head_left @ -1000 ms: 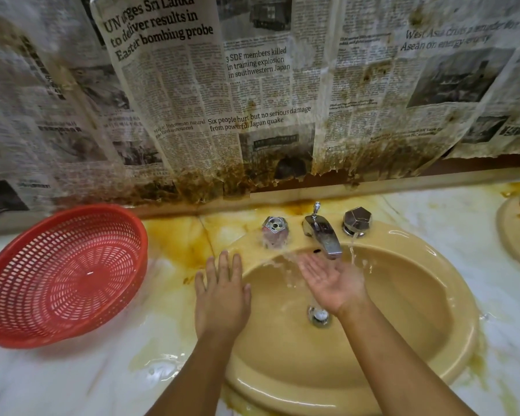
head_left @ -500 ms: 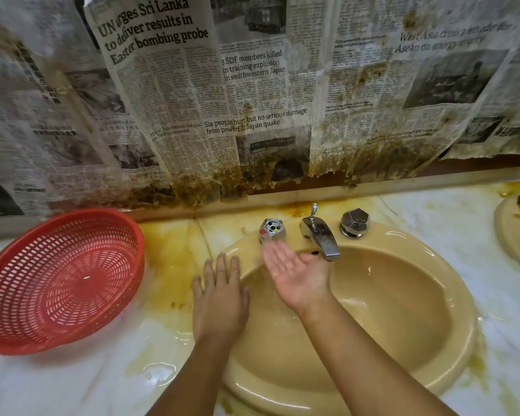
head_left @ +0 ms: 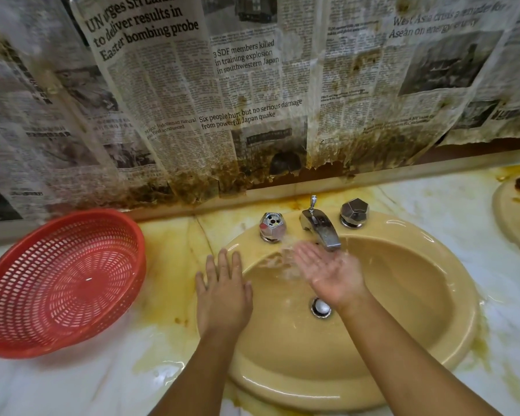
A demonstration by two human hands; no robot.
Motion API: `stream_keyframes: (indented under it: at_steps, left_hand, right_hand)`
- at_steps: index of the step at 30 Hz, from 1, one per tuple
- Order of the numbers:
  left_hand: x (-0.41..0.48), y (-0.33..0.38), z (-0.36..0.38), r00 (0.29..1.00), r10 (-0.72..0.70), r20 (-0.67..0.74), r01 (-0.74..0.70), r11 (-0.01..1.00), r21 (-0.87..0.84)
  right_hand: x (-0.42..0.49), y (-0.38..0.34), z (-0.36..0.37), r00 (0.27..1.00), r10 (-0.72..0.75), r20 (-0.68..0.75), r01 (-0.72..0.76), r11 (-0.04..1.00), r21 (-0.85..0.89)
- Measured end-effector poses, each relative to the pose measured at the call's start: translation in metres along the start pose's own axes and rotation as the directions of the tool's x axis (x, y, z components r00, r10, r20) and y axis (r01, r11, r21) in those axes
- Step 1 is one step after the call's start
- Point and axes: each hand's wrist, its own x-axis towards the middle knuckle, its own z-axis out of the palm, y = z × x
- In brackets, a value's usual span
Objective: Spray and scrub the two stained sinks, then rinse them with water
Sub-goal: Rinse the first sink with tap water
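**Operator:** Report the position of the near sink [head_left: 427, 295].

**Inspector:** Yellow basin, set in the marble table [head_left: 72, 385], centre-right of view. The rim and the table around it carry yellow-brown staining. The drain [head_left: 321, 307] sits at the basin bottom; plug position cannot be read.

**Operator:** Second sink?

**Inspector:** The second sink [head_left: 514, 214] shows only in part at the right edge, well apart from the first. There are dark marks on its rim.

**Operator:** State of each grip.

**Inspector:** Left grip [head_left: 224, 295]: bare hand, palm down, fingers straight and slightly spread, resting flat across the left rim of the near sink. It holds nothing. Right grip [head_left: 330, 271]: bare hand, palm up, fingers straight and relaxed, just under the spout of the faucet [head_left: 321, 231]. It holds nothing. Water [head_left: 282, 259] splashes off its fingers on the side of the left knob [head_left: 272, 226].

**Operator:** Other items?

**Inspector:** The right knob [head_left: 354, 213] stands just beside the faucet, untouched. A red basket [head_left: 63, 283] lies on the table left of the sink, near the left grip but apart from it. Stained newspaper [head_left: 252, 85] covers the wall behind.
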Motion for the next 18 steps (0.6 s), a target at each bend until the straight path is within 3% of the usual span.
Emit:
stream_keyframes:
  at_steps: [5,11,18]
  left_hand:
    - [0.001,0.0,0.001,1.0,-0.003,-0.016,0.003,1.0,-0.015]
    - [0.001,-0.001,0.002,1.0,0.004,-0.016,-0.004,1.0,-0.014]
    - [0.002,-0.002,0.006,1.0,-0.008,-0.021,0.009,0.999,0.031]
  right_hand:
    - [0.006,-0.003,-0.001,0.998,0.002,-0.06,-0.001,1.0,0.005]
    - [0.002,-0.012,0.022,0.987,-0.147,-0.067,0.153,0.984,0.092]
    - [-0.005,-0.014,0.021,0.993,-0.091,-0.077,0.093,0.995,0.022]
